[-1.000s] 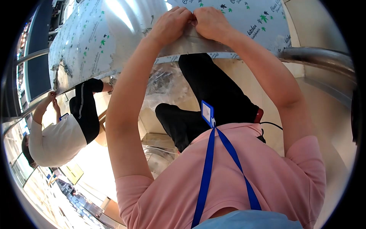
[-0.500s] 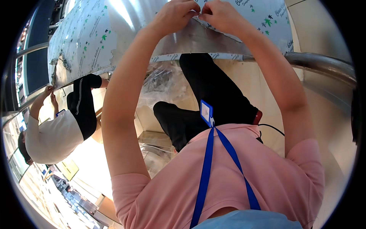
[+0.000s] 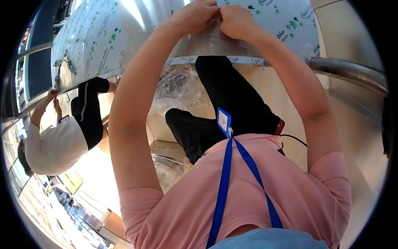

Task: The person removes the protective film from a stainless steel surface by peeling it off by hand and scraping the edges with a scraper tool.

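Note:
Before me is a metal panel with a shiny bare patch (image 3: 192,46). Pale protective film (image 3: 286,35), printed with lettering and green leaves, covers the panel to either side. My left hand (image 3: 198,16) bends over the panel with its fingers pinched at the film. Close against it, my right hand (image 3: 237,21) is closed, knuckles up, with the film at its fingertips. The hands almost touch, and they hide most of the bit of film between them.
A metal tube (image 3: 350,71) runs along the right side. Crumpled clear plastic (image 3: 176,89) lies on the floor under the panel. At the left, a person in a white shirt (image 3: 60,143) has their hands at the panel's torn-film corner (image 3: 64,74). A blue-edged badge (image 3: 224,121) hangs from my lanyard.
My hands have come closer together. The right one has shifted slightly down and left, its fingers more curled. The film flap beneath it no longer shows.

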Demonstrator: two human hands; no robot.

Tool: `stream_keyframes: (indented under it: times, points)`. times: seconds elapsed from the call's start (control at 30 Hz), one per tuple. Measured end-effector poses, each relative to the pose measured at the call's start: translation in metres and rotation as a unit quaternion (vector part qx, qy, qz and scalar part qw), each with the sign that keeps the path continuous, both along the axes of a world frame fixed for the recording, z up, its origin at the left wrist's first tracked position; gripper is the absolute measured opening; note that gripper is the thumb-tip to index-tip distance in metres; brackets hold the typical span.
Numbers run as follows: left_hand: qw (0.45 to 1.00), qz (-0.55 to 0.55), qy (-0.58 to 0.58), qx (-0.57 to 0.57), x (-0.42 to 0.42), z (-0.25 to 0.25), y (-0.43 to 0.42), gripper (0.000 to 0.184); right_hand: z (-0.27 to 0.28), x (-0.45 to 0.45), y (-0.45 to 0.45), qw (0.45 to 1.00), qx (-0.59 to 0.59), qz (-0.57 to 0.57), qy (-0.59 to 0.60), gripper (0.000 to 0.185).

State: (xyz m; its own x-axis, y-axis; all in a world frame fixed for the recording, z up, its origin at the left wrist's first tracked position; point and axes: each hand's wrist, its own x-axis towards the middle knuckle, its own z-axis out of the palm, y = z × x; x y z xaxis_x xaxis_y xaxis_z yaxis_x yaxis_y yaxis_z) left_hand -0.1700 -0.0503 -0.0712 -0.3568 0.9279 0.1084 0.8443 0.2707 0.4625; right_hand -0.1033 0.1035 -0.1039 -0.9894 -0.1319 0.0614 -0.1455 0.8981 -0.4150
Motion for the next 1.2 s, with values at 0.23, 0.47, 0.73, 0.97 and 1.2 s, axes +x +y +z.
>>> stream_keyframes:
  times: [0.23,0.47,0.73,0.97,1.2]
  points:
    - [1.0,0.017,-0.002,0.007,0.0,-0.006,-0.003,0.01,0.002,-0.003,0.011,0.997,-0.075,0.03,0.005,0.019]
    - [1.0,0.015,-0.006,0.001,-0.004,0.002,-0.005,0.01,0.022,-0.002,0.014,0.988,-0.13,0.007,-0.078,0.028]
    - [0.995,0.005,0.069,-0.066,-0.008,-0.008,0.002,0.01,0.011,-0.001,0.008,0.999,-0.017,0.025,-0.032,0.016]
    - [0.997,-0.008,0.078,-0.024,-0.009,-0.014,-0.001,0.008,0.02,-0.001,0.011,0.995,-0.076,0.023,-0.06,0.017]
    - [0.994,0.099,0.01,0.044,-0.006,-0.008,0.004,0.01,0.02,0.007,0.016,0.993,-0.098,-0.013,-0.056,0.019]
